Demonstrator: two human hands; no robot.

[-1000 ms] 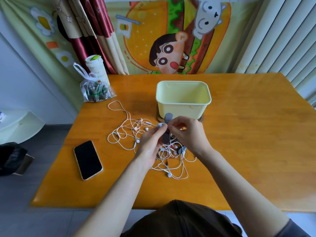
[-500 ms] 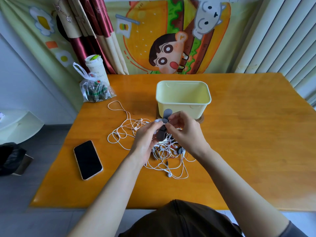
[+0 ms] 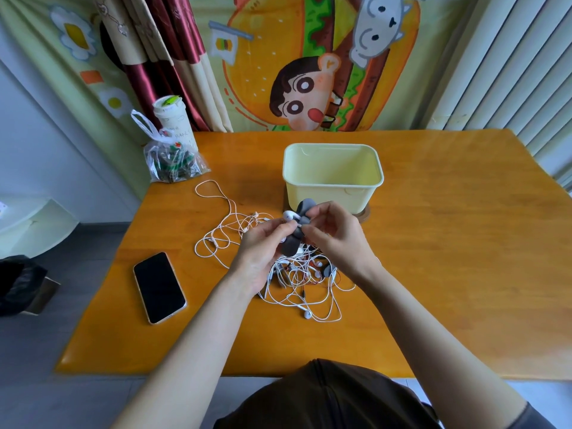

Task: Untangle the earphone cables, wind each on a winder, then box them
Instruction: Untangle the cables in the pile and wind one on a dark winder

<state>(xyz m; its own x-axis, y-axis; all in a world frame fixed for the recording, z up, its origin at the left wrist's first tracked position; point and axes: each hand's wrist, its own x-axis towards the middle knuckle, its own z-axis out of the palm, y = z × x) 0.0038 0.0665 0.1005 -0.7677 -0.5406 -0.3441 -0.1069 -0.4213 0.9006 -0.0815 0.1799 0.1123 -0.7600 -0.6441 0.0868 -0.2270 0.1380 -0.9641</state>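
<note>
Hands: left hand point(image 3: 263, 246), right hand point(image 3: 335, 236) both pinch grey winder point(image 3: 291, 247) above cable tangle point(image 3: 303, 284); box point(image 3: 328, 196) behind; phone point(image 3: 159, 287) near left edge.

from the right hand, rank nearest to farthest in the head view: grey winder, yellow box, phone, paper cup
1. grey winder, pinched by the fingers of the right hand
2. yellow box, just behind the hand
3. phone, left side of the table
4. paper cup, far back-left corner
</note>
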